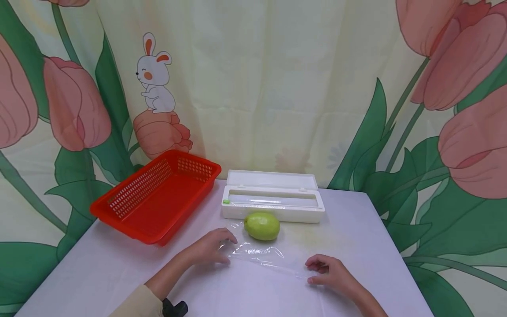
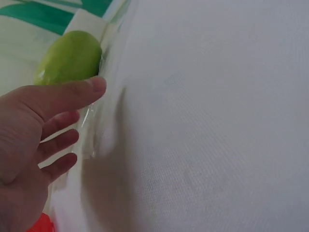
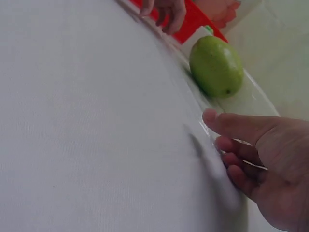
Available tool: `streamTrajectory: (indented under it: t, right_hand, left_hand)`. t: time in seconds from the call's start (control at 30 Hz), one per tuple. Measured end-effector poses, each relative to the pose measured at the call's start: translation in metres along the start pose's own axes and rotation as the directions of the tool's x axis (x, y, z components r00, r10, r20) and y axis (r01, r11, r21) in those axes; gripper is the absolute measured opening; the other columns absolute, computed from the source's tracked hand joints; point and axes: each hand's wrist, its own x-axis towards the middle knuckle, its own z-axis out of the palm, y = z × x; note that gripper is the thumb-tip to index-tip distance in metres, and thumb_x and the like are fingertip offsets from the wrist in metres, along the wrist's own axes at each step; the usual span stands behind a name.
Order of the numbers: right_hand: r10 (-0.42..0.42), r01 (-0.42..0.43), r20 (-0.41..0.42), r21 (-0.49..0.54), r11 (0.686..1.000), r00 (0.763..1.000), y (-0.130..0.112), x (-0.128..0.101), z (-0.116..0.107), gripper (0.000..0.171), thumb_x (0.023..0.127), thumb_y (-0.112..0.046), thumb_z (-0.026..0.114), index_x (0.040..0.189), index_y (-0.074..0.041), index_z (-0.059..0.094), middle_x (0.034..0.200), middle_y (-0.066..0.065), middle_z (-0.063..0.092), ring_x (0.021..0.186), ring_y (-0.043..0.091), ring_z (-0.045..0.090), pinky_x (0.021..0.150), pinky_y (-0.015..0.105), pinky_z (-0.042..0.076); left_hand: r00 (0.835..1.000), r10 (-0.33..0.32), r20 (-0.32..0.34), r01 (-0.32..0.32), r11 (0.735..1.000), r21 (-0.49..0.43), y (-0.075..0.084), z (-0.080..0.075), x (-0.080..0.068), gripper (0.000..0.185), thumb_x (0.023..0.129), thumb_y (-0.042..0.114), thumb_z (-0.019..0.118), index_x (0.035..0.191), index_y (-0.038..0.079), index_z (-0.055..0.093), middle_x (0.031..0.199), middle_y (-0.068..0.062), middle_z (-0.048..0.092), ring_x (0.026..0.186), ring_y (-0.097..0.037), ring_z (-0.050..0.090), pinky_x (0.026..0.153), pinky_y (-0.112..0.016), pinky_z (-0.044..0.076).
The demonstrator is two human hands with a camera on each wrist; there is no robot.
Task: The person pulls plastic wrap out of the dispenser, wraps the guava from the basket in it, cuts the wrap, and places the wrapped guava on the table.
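A sheet of clear cling film point(image 1: 259, 253) lies on the white table, running forward from a white film dispenser box point(image 1: 273, 215) whose lid stands up. On the film, close in front of the box, sits a smooth green oval fruit point(image 1: 262, 226). My left hand point(image 1: 210, 248) hovers at the film's left edge, thumb and fingers spread apart; the left wrist view shows the fruit point(image 2: 70, 58) beyond the thumb. Across from it, by the film's right front corner, is my right hand point(image 1: 330, 274), its fingers loosely bent. In the right wrist view a gap separates its thumb from its fingers point(image 3: 236, 164).
A red plastic basket point(image 1: 158, 204) with slotted sides stands at the table's back left. Behind the table hangs a curtain point(image 1: 269, 88) printed with tulips and a rabbit. The white tabletop point(image 1: 253, 290) extends toward me in front of the film.
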Motion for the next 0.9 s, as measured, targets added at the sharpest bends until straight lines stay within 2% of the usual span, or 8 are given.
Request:
streamTrajectory:
  t: [0.1, 0.3, 0.43, 0.5, 0.63, 0.73, 0.8, 0.9]
  right_hand:
    - [-0.026, 0.026, -0.011, -0.033, 0.999, 1.000, 0.004, -0.001, 0.003, 0.038, 0.067, -0.036, 0.078, 0.098, -0.019, 0.064, 0.094, -0.005, 0.063, 0.081, 0.002, 0.054, 0.072, 0.016, 0.048]
    - [-0.045, 0.042, -0.041, -0.079, 0.996, 0.998, 0.005, -0.001, 0.007, 0.018, 0.072, -0.030, 0.075, 0.087, -0.026, 0.066, 0.089, -0.010, 0.061, 0.079, 0.000, 0.052, 0.072, 0.015, 0.047]
    - [-0.091, 0.086, -0.062, -0.078, 0.993, 0.994, 0.006, -0.002, 0.007, 0.009, 0.075, -0.021, 0.072, 0.080, -0.026, 0.066, 0.085, -0.010, 0.061, 0.078, 0.000, 0.053, 0.071, 0.015, 0.047]
    - [-0.105, 0.101, -0.071, -0.065, 0.993, 0.992, 0.006, -0.001, 0.007, 0.008, 0.076, -0.018, 0.071, 0.080, -0.023, 0.066, 0.083, -0.009, 0.062, 0.077, 0.001, 0.054, 0.069, 0.016, 0.048]
    - [-0.058, 0.053, -0.088, -0.055, 0.997, 0.994, 0.001, -0.001, 0.003, 0.006, 0.080, -0.017, 0.068, 0.082, -0.019, 0.063, 0.082, -0.006, 0.061, 0.073, 0.001, 0.053, 0.066, 0.017, 0.048]
    - [-0.002, -0.002, -0.108, -0.046, 0.999, 0.994, -0.005, 0.000, 0.000, 0.005, 0.082, -0.017, 0.066, 0.084, -0.016, 0.062, 0.082, -0.005, 0.061, 0.074, 0.001, 0.054, 0.066, 0.018, 0.048]
    - [0.010, -0.015, -0.130, -0.031, 0.999, 0.991, -0.009, 0.001, -0.003, 0.005, 0.082, -0.016, 0.066, 0.084, -0.015, 0.062, 0.082, -0.004, 0.062, 0.075, 0.001, 0.055, 0.067, 0.019, 0.049]
    - [-0.013, 0.008, -0.179, -0.029, 1.000, 0.984, -0.013, 0.002, -0.008, 0.005, 0.081, -0.014, 0.066, 0.084, -0.014, 0.062, 0.081, -0.003, 0.063, 0.075, 0.001, 0.056, 0.066, 0.019, 0.050]
  left_hand:
    - [1.000, 0.006, 0.017, -0.006, 1.000, 0.004, -0.005, 0.002, -0.001, 0.038, 0.068, 0.025, 0.079, 0.103, 0.026, 0.062, 0.103, 0.011, 0.058, 0.097, -0.009, 0.051, 0.087, -0.027, 0.046]
    - [0.998, -0.053, 0.020, 0.053, 0.999, -0.004, -0.006, 0.003, -0.002, 0.026, 0.071, 0.021, 0.077, 0.092, 0.032, 0.064, 0.102, 0.014, 0.055, 0.097, -0.009, 0.051, 0.084, -0.027, 0.049]
    - [0.998, -0.058, 0.009, 0.058, 0.998, 0.010, -0.007, 0.003, -0.002, 0.015, 0.075, 0.019, 0.074, 0.081, 0.031, 0.066, 0.097, 0.015, 0.055, 0.093, -0.006, 0.051, 0.082, -0.024, 0.049]
    - [0.999, -0.041, -0.001, 0.041, 0.999, 0.001, -0.008, 0.003, -0.002, 0.012, 0.077, 0.017, 0.072, 0.078, 0.028, 0.067, 0.094, 0.013, 0.056, 0.091, -0.006, 0.051, 0.080, -0.023, 0.049]
    - [1.000, -0.023, -0.014, 0.022, 0.999, -0.040, -0.007, 0.001, -0.001, 0.010, 0.078, 0.015, 0.071, 0.078, 0.024, 0.066, 0.090, 0.012, 0.057, 0.087, -0.007, 0.053, 0.077, -0.022, 0.050]
    - [0.999, -0.045, -0.011, 0.044, 0.996, -0.073, -0.006, -0.002, -0.001, 0.008, 0.079, 0.017, 0.070, 0.080, 0.024, 0.066, 0.089, 0.012, 0.058, 0.086, -0.009, 0.053, 0.074, -0.021, 0.050]
    - [0.998, -0.060, -0.009, 0.059, 0.993, -0.099, -0.004, -0.005, 0.000, 0.007, 0.081, 0.018, 0.068, 0.082, 0.024, 0.065, 0.088, 0.013, 0.058, 0.086, -0.009, 0.054, 0.074, -0.021, 0.050]
    - [0.998, -0.066, -0.013, 0.064, 0.991, -0.117, -0.002, -0.011, 0.002, 0.005, 0.083, 0.018, 0.065, 0.085, 0.023, 0.065, 0.087, 0.015, 0.059, 0.086, -0.009, 0.055, 0.076, -0.023, 0.050]
